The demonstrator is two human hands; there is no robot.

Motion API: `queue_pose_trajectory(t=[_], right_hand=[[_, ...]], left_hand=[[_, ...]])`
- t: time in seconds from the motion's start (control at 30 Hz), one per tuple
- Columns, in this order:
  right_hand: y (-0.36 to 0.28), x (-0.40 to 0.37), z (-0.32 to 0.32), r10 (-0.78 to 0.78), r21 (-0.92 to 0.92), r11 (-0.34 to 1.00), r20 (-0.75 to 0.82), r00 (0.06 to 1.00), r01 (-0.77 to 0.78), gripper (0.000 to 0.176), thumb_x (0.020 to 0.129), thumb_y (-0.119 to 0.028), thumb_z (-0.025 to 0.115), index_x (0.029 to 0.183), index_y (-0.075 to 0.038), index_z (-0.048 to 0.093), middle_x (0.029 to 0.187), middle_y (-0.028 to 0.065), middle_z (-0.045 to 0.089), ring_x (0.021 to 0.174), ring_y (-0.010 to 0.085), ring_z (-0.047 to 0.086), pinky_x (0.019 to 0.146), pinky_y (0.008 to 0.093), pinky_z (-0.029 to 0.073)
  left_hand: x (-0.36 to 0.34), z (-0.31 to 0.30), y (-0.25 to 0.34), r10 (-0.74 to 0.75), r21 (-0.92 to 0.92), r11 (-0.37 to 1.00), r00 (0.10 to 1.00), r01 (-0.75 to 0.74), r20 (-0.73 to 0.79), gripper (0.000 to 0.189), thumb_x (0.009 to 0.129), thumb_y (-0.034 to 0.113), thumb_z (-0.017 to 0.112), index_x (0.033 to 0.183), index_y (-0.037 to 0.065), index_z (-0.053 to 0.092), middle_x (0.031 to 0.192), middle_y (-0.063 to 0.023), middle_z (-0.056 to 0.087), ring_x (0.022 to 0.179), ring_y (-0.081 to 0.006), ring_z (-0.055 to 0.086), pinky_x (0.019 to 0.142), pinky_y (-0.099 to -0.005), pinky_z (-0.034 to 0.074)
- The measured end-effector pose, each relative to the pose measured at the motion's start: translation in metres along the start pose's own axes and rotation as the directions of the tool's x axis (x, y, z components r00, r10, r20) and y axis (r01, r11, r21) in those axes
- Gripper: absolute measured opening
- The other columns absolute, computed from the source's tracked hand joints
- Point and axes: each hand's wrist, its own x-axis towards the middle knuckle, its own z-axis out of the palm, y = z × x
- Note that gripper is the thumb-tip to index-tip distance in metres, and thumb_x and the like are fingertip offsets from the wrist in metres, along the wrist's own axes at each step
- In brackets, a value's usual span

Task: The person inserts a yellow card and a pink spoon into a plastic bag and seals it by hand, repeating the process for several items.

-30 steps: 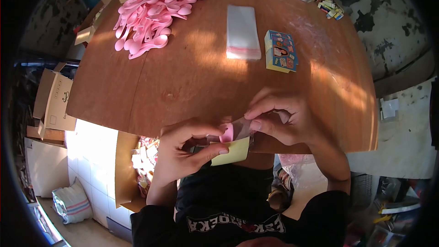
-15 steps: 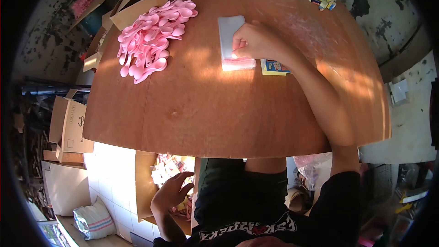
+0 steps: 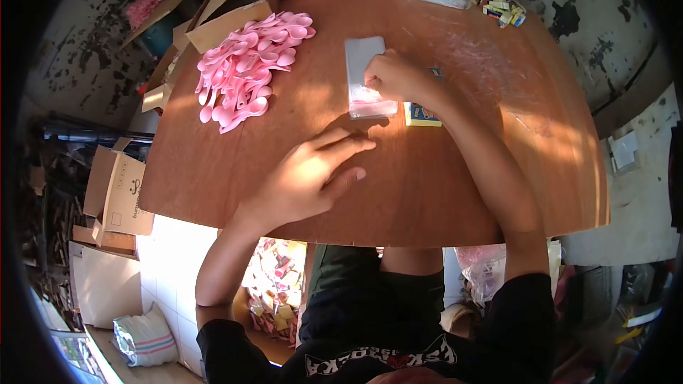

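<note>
On my remote feed I counted one cardboard box [image 3: 128,195] with printed markings, one striped white sack [image 3: 146,338] on the floor, and one heap of pink spoons [image 3: 245,75] on the brown table [image 3: 196,178], overlapping too much for me to number. Below the table's near edge sat one heap of small packets [image 3: 277,284], also too many to count. I had the left hand [image 3: 309,174] spread over the wood, thumb well apart from the fingers, with nothing in its hold. Just beyond its fingertips lay one stack of clear sleeves [image 3: 361,64], flat on the tabletop, its layers uncountable. My right hand [image 3: 398,75] was on that stack, fingers curled inward near its pink-edged end; I could not tell whether they had pinched a sleeve. Partly hidden by the right wrist was one stack of printed cards [image 3: 425,115], and near the far right edge lay one cluster of small boxes [image 3: 505,11].
</note>
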Motion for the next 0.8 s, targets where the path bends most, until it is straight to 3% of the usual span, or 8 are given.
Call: queue_pose_trajectory(t=[0.17, 0.33, 0.43, 0.5, 0.63, 0.73, 0.77, 0.8], right_hand=[[0.014, 0.005, 0.005, 0.041, 0.064, 0.997, 0.011, 0.999, -0.041, 0.015, 0.083, -0.012, 0.061, 0.086, -0.003, 0.073, 0.084, 0.0171, 0.070, 0.079, 0.0329, 0.069, 0.073, 0.0418, 0.053], [-0.024, -0.003, -0.065, -0.048, 0.051, 0.995, -0.491, 0.870, 0.084, 0.013, 0.082, -0.011, 0.062, 0.086, -0.002, 0.072, 0.082, 0.0147, 0.068, 0.076, 0.0342, 0.066, 0.071, 0.0425, 0.052], [-0.059, -0.022, -0.095, -0.183, 0.029, 0.973, -0.510, 0.841, 0.229, 0.012, 0.081, -0.012, 0.062, 0.076, -0.009, 0.072, 0.078, 0.0089, 0.069, 0.072, 0.0301, 0.066, 0.070, 0.0434, 0.051], [-0.077, -0.044, -0.091, -0.257, -0.038, 0.964, -0.365, 0.895, 0.261, 0.010, 0.080, -0.012, 0.063, 0.075, -0.008, 0.071, 0.078, 0.0083, 0.069, 0.074, 0.0288, 0.067, 0.070, 0.0433, 0.051], [-0.117, -0.088, -0.069, -0.397, -0.048, 0.918, -0.138, 0.907, 0.394, 0.007, 0.074, -0.014, 0.069, 0.074, -0.008, 0.068, 0.081, 0.0059, 0.067, 0.077, 0.0234, 0.068, 0.072, 0.0427, 0.051], [-0.130, -0.104, -0.071, -0.441, 0.099, 0.878, -0.214, 0.872, 0.469, 0.010, 0.077, -0.016, 0.070, 0.074, -0.008, 0.066, 0.081, 0.0053, 0.066, 0.076, 0.0246, 0.067, 0.072, 0.0418, 0.052], [-0.132, -0.111, -0.078, -0.319, 0.228, 0.906, -0.187, 0.929, 0.357, 0.008, 0.079, -0.015, 0.070, 0.078, -0.008, 0.068, 0.077, 0.0055, 0.065, 0.076, 0.0258, 0.065, 0.072, 0.0409, 0.052], [-0.131, -0.116, -0.083, -0.195, 0.346, 0.908, -0.144, 0.970, 0.234, 0.007, 0.082, -0.014, 0.070, 0.082, -0.008, 0.070, 0.072, 0.0057, 0.063, 0.076, 0.0270, 0.064, 0.072, 0.0400, 0.052]], left_hand=[[0.033, 0.025, -0.045, -0.059, 0.274, 0.959, 0.997, 0.072, -0.055, 0.064, 0.096, 0.031, 0.059, 0.145, -0.004, 0.036, 0.149, -0.0231, 0.037, 0.139, -0.0379, 0.033, 0.117, -0.0405, 0.028], [0.036, 0.041, -0.046, -0.143, 0.326, 0.937, 0.989, 0.126, 0.030, 0.065, 0.097, 0.032, 0.055, 0.146, -0.004, 0.032, 0.147, -0.0232, 0.037, 0.139, -0.0382, 0.033, 0.116, -0.0437, 0.027], [0.026, 0.043, -0.036, -0.157, 0.422, 0.889, 0.984, 0.178, -0.084, 0.072, 0.093, 0.029, 0.062, 0.147, -0.005, 0.028, 0.147, -0.0232, 0.036, 0.139, -0.0403, 0.032, 0.116, -0.0468, 0.027], [0.016, 0.039, -0.020, -0.172, 0.208, 0.925, 0.837, 0.319, -0.520, 0.083, 0.083, 0.021, 0.073, 0.147, -0.006, 0.027, 0.147, -0.0228, 0.036, 0.140, -0.0418, 0.030, 0.116, -0.0499, 0.024], [-0.015, 0.032, 0.016, 0.033, 0.256, 0.962, 0.895, 0.091, -0.444, 0.082, 0.069, 0.009, 0.081, 0.141, 0.001, 0.041, 0.149, -0.0221, 0.037, 0.141, -0.0387, 0.032, 0.117, -0.0528, 0.021], [-0.036, 0.040, 0.017, -0.010, -0.007, 1.000, 0.896, 0.008, -0.443, 0.034, 0.074, 0.005, 0.079, 0.105, 0.001, 0.067, 0.102, -0.0154, 0.071, 0.100, -0.0294, 0.069, 0.113, -0.0513, 0.031], [-0.039, 0.042, 0.019, -0.035, -0.070, 0.998, 0.867, 0.000, -0.497, 0.017, 0.078, 0.002, 0.077, 0.093, 0.002, 0.070, 0.082, -0.0107, 0.072, 0.075, -0.0224, 0.071, 0.109, -0.0500, 0.037], [-0.040, 0.046, 0.018, -0.004, -0.064, 0.997, 0.840, -0.037, -0.543, 0.017, 0.079, -0.001, 0.076, 0.094, 0.000, 0.070, 0.080, -0.0104, 0.072, 0.072, -0.0180, 0.069, 0.099, -0.0427, 0.048]])
